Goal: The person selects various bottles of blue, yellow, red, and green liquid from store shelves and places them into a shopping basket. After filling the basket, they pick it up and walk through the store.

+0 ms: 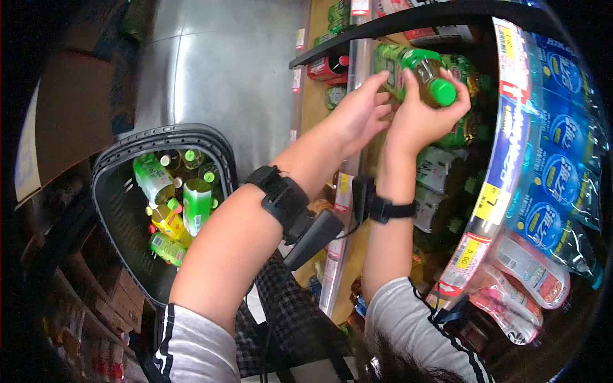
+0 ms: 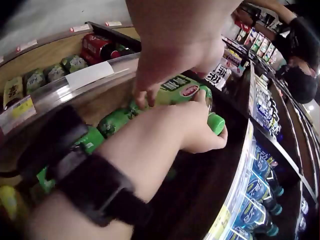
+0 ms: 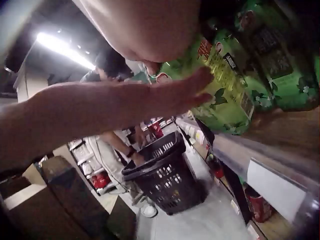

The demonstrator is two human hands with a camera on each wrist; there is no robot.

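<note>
A tea bottle [image 1: 421,60] with a green cap and green label lies tilted over the shelf, cap toward the wearer. My right hand [image 1: 424,121] grips it around the neck and shoulder. My left hand [image 1: 361,118] is beside its lower part, and in the right wrist view its extended fingers [image 3: 192,90] lie against the flowered label. In the left wrist view the label [image 2: 182,92] shows between both hands. More green-labelled bottles [image 3: 280,65] stand close behind it on the shelf.
A black shopping basket [image 1: 102,210] with several bottles and cans stands on the floor at left. Another person [image 3: 107,145] is beside the basket in the right wrist view. Blue-labelled water bottles [image 1: 562,134] line the right shelf behind a price-tag rail [image 1: 501,153].
</note>
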